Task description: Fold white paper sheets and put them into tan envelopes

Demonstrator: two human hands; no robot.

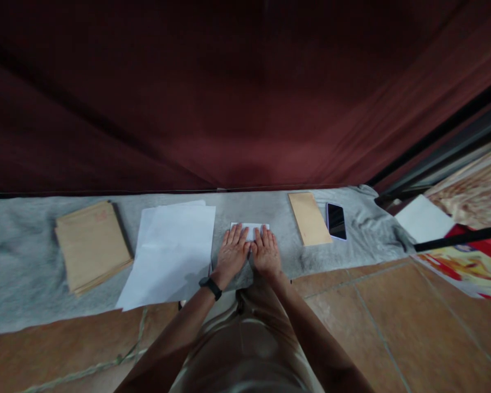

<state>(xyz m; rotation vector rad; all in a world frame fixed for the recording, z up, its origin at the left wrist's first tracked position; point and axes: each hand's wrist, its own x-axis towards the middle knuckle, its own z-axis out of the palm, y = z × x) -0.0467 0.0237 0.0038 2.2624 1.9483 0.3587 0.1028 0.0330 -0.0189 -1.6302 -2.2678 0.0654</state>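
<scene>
White, one small paper (pixel 251 232) lies on the grey cloth (pixel 253 204) beneath my left hand (pixel 232 252) and right hand (pixel 267 254), fingers extended flat, gripping nothing. Leftward: at least two white sheets (pixel 175 240), one pile of brown envelopes (pixel 92 245); rightward: one tan envelope (pixel 309 218), one phone (pixel 336 221).

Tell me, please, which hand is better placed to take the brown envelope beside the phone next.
Probably the right hand: it is nearer the brown envelope, while the left hand is farther across. Both lie flat on white paper.

Paper (pixel 251 231) between sheets (pixel 175 245) at left, envelope (pixel 309 219) at right.
</scene>
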